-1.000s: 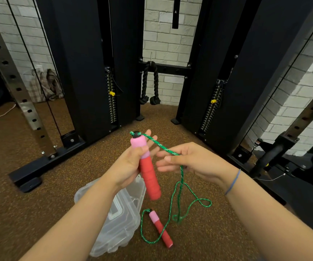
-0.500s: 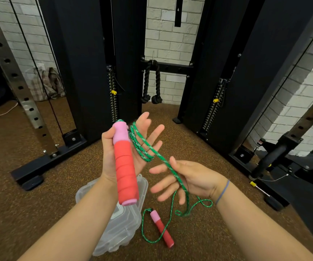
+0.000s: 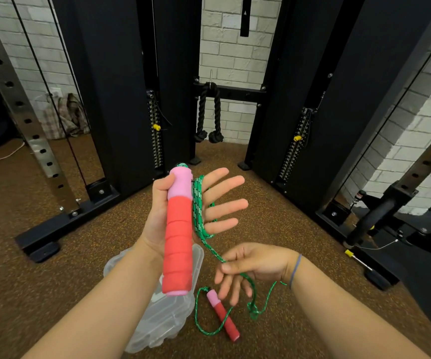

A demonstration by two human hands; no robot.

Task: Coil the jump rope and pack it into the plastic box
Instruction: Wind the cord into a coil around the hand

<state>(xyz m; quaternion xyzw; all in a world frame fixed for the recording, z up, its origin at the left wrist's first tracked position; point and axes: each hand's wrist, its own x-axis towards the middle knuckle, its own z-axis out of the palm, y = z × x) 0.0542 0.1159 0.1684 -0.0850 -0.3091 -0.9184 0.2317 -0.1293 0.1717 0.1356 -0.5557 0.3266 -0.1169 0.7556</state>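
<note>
Clear plastic box (image 3: 162, 314) closed below left hand (image 3: 180, 211), contents not visible, thumb pinning red handle (image 3: 178, 244), fingers spread, right hand (image 3: 250, 268) pinching green rope (image 3: 198, 216)

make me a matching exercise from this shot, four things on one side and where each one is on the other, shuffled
Things:
1. big handle
2. small handle
3. green rope
4. plastic box

Places:
A. lying on the floor, held by no one
B. looped around the left hand's palm, running down to the right hand
C. on the floor beneath the left forearm
D. upright, pinned under the left thumb

Pairs: 1-D, 2-A, 3-B, 4-C
</note>
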